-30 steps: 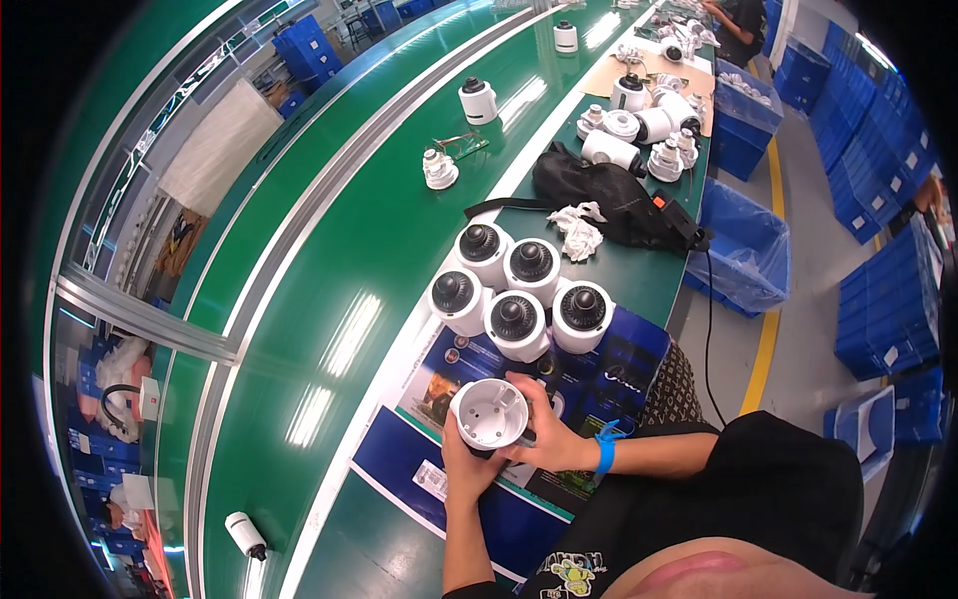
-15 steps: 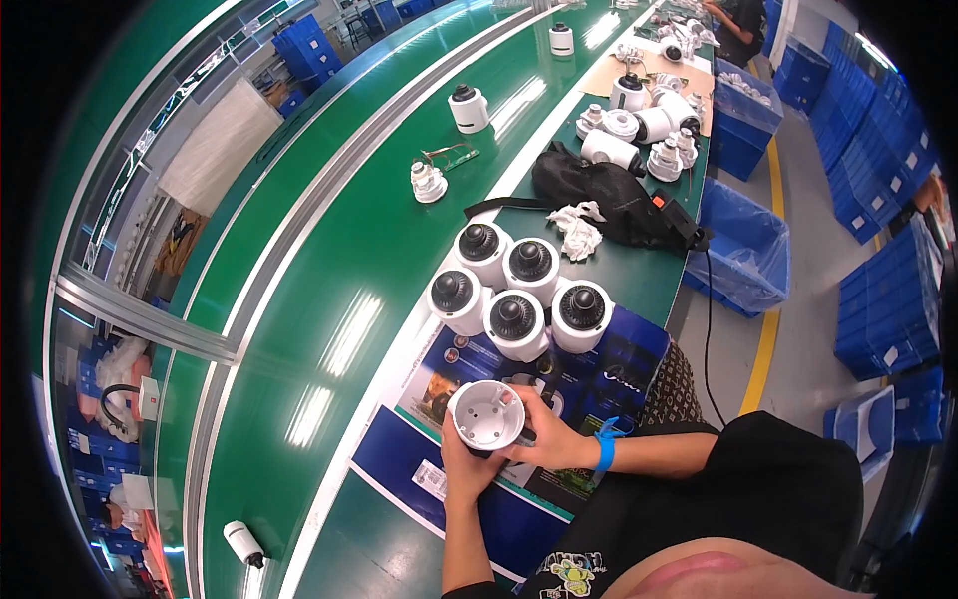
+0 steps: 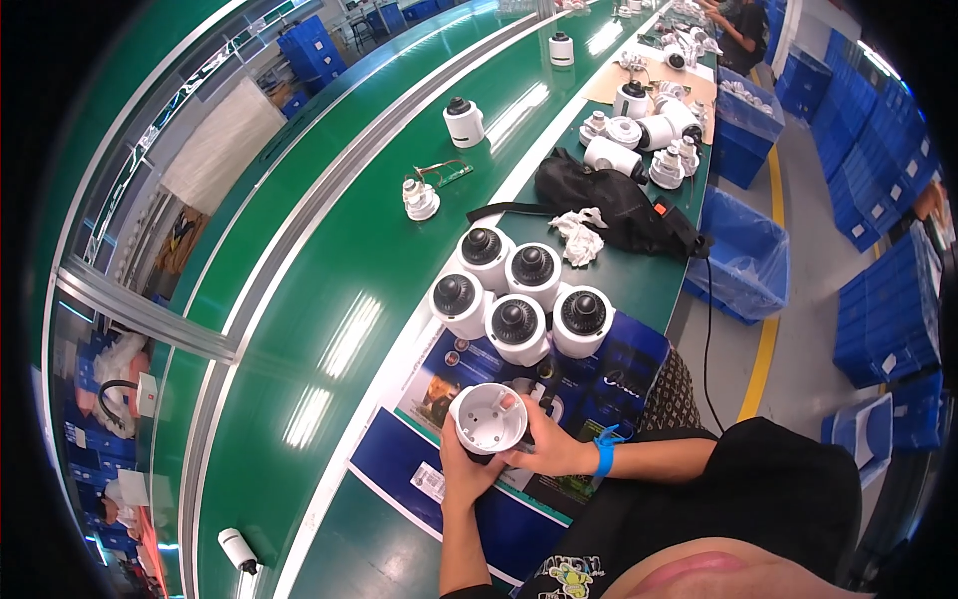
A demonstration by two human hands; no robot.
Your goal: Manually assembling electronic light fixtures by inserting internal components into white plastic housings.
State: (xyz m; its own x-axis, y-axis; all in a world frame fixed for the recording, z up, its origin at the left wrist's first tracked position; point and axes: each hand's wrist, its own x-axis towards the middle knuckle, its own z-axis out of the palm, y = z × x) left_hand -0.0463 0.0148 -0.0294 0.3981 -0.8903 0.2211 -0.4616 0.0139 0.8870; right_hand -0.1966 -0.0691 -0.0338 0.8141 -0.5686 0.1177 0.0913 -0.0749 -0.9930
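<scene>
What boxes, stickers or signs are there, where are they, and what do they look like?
Flat printed sheet: under the hands at the table edge, dark blue with pictures.
White label: small rectangle on that sheet's lower left corner.
Blue crates: stacked on the floor at right.
Blue lined bin: beside the table, clear bag inside.

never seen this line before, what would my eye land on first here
Low in the middle, the left hand and right hand hold a round white plastic housing, open end up. Just beyond it stands a cluster of five white dome cameras with black lenses, beside the long glossy green conveyor belt.
</scene>
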